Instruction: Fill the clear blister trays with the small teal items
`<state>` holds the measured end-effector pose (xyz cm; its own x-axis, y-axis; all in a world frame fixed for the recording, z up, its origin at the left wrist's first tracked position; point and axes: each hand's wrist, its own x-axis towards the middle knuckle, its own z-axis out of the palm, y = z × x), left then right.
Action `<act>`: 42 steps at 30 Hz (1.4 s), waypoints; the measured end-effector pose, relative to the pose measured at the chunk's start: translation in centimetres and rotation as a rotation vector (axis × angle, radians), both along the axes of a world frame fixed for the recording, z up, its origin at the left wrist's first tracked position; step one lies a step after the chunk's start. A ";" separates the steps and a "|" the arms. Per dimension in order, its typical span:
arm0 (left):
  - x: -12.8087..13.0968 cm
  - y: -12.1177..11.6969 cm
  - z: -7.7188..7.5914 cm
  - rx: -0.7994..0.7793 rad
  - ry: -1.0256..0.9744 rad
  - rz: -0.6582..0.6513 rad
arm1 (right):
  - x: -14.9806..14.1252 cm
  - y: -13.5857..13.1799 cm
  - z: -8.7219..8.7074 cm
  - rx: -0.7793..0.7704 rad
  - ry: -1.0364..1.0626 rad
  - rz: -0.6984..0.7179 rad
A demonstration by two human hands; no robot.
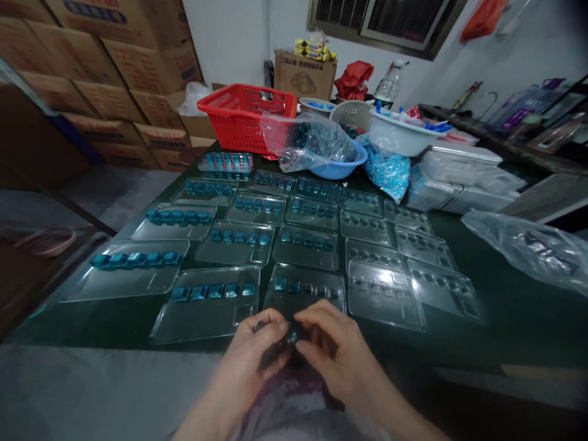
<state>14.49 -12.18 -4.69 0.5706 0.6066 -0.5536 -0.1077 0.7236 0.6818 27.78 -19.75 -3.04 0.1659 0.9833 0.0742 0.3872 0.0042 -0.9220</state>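
My left hand (257, 350) is closed around a dark, glossy bundle (274, 352) at the table's front edge; what it is made of is blurred and mostly covered by the fingers. Close beside it, my right hand (334, 343) has its thumb and fingers bent inward at a small shiny bit (293, 337) between the hands, too small to name. Just beyond the fingertips lies a clear plastic tray (316, 275), with teal cube-like pieces in its left hollows and clear-looking hollows to the right. To its left, another clear tray (197, 318) carries a row of teal pieces (215, 291).
Rows of similar clear trays (305, 246) cover the dark green table. At the back stand a red basket (248, 119), a blue basin (337, 165) with a plastic bag, and a pale basin (402, 135). A plastic bag (533, 245) lies right; cartons (110, 98) are stacked left.
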 end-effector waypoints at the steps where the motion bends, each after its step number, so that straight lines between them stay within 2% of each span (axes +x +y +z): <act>1: 0.0 0.0 0.0 -0.002 0.015 0.015 | 0.1 0.0 0.0 0.009 -0.031 0.018; 5: 0.2 -0.1 -0.5 0.000 0.034 0.061 | 0.0 0.0 -0.5 0.062 -0.092 0.035; 10: 0.4 0.0 -0.6 -0.003 0.032 0.054 | -0.3 -0.5 -0.9 0.088 -0.168 0.016; 14: 0.4 0.4 1.0 -0.021 0.012 0.048 | 1.1 0.2 -0.6 0.093 -0.282 -0.091; 17: 0.0 0.6 2.3 -0.113 0.061 0.082 | 2.5 1.7 -0.3 0.056 -0.480 -0.185; 19: -0.5 0.7 2.5 -0.171 0.058 0.088 | 3.1 2.7 -0.2 0.003 -0.625 -0.187; 23: -1.3 0.8 1.7 -0.207 -0.066 0.087 | 3.2 4.3 -0.4 -0.053 -0.850 -0.128; 26: -1.4 1.1 1.1 -0.239 -0.142 0.096 | 2.9 5.0 -0.8 -0.052 -0.935 -0.066; 29: -0.9 1.4 1.1 -0.286 -0.201 0.100 | 2.8 5.5 -1.3 -0.042 -0.967 -0.024; 32: -0.4 1.5 1.2 -0.284 -0.270 0.101 | 2.7 5.4 -1.4 -0.034 -0.981 -0.039; 36: 0.0 1.2 1.0 -0.293 -0.270 0.130 | 2.0 4.1 0.2 0.000 -0.882 -0.076; 39: 0.2 1.0 0.7 -0.262 -0.279 0.153 | 1.2 2.8 1.9 0.055 -0.708 0.006; 42: 0.6 0.8 0.7 -0.245 -0.273 0.172 | 0.2 1.8 2.7 0.089 -0.621 0.077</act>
